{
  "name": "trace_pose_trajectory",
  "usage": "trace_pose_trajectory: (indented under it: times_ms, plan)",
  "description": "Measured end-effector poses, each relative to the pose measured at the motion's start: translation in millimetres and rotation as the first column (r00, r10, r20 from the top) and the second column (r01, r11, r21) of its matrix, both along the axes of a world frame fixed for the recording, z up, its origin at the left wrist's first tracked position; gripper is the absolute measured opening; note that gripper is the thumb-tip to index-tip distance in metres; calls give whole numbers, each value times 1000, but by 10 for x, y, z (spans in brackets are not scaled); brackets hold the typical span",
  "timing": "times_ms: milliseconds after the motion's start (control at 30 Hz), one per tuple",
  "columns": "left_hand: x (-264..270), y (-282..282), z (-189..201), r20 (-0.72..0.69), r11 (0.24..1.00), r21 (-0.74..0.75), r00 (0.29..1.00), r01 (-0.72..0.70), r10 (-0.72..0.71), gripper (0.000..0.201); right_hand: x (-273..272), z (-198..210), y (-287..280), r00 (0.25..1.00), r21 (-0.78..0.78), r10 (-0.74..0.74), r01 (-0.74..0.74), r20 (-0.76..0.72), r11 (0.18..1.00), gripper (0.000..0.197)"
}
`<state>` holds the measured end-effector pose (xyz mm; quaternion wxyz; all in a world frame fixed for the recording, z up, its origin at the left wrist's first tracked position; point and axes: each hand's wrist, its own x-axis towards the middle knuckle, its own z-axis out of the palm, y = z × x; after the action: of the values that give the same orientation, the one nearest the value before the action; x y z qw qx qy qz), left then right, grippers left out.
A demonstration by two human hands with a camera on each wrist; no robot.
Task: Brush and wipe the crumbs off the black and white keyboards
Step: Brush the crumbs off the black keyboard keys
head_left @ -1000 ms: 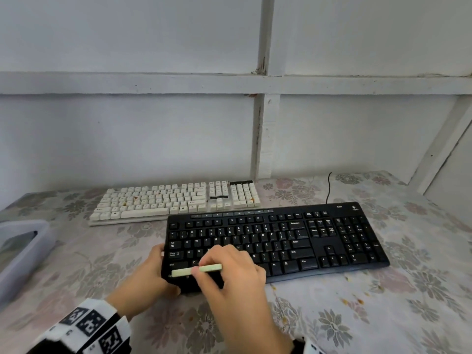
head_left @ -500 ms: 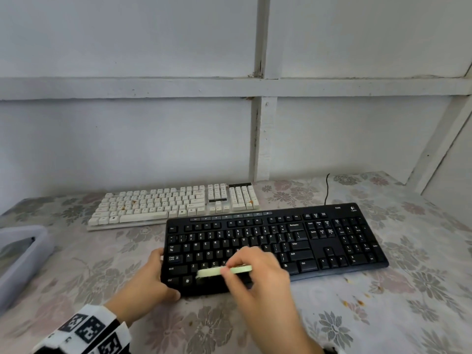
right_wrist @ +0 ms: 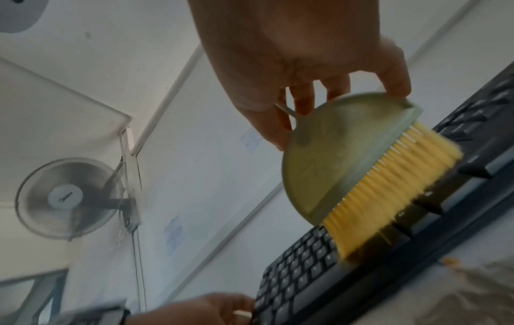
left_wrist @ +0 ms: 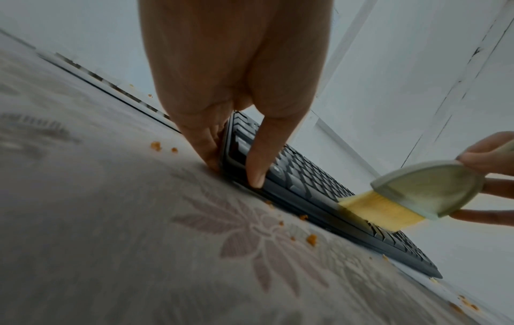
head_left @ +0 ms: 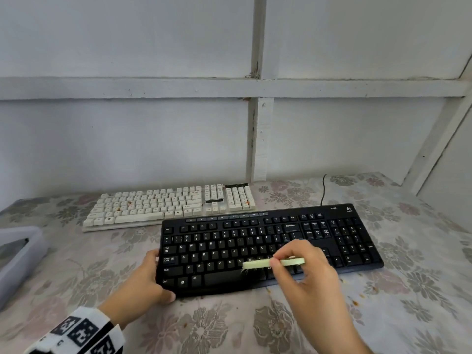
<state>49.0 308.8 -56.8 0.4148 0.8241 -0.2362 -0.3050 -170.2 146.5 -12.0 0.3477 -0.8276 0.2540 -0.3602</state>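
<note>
Since the earlier frames the right hand (head_left: 310, 272) has carried the brush (head_left: 273, 262) rightward along the black keyboard (head_left: 268, 246), from the left-hand keys to just right of the space bar. Thumb and fingers pinch the pale green, half-round handle, and the yellow bristles (right_wrist: 389, 189) point down onto the bottom key rows near the front edge. Fingers of the left hand (head_left: 143, 284) clamp the keyboard's near left corner, thumb on top of the frame and the other fingers against its side, down to the cloth. This black keyboard is a full-size model with white legends, lying slightly askew on the floral tablecloth (head_left: 408, 315). Orange crumbs (left_wrist: 311, 238) are scattered on the cloth along its front edge and to the right. Just behind it lies the white keyboard (head_left: 168, 205), with orange specks among its keys. At the table's left edge sits a translucent plastic container (head_left: 23, 254).
</note>
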Motion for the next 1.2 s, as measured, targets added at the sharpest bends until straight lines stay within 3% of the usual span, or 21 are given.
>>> trace_pose_trajectory:
  times_ms: [167, 333, 500, 667, 833, 1000, 1167, 1200]
  plan:
    - [12, 8, -2, -15, 1000, 0, 1000, -5, 5, 81, -86, 18, -103, 997, 104, 76, -77, 15, 992, 25]
    - [-14, 5, 13, -11, 1000, -4, 1000, 5, -5, 79, -271, 4, -336, 997, 94, -74, 73, 3, 993, 23]
    - [-29, -4, 33, -11, 1000, 2, 1000, -1, 1, 84, -259, -16, -301, 999, 137, 25, -30, 41, 990, 24]
    - [-54, -20, 64, -1, 1000, 10, 1000, -1, 1, 91, -337, -1, -441, 990, 17, -141, 141, 20, 990, 26]
    - [-54, -16, 80, -2, 1000, 18, 1000, -3, 3, 97, -345, -14, -435, 998, 126, 9, -16, 58, 992, 26]
    - [-51, -20, 82, 10, 1000, 26, 1000, -1, 0, 95, -527, -26, -737, 985, 102, -161, 155, 62, 983, 22]
    - [-48, -22, 73, 10, 999, 33, 1000, -3, 3, 94, -724, 16, -938, 988, 239, -79, 45, 133, 970, 8]
    - [-53, -24, 76, 8, 999, 32, 1000, -4, 4, 94, -767, -25, -987, 991, 208, -92, 69, 101, 976, 22]
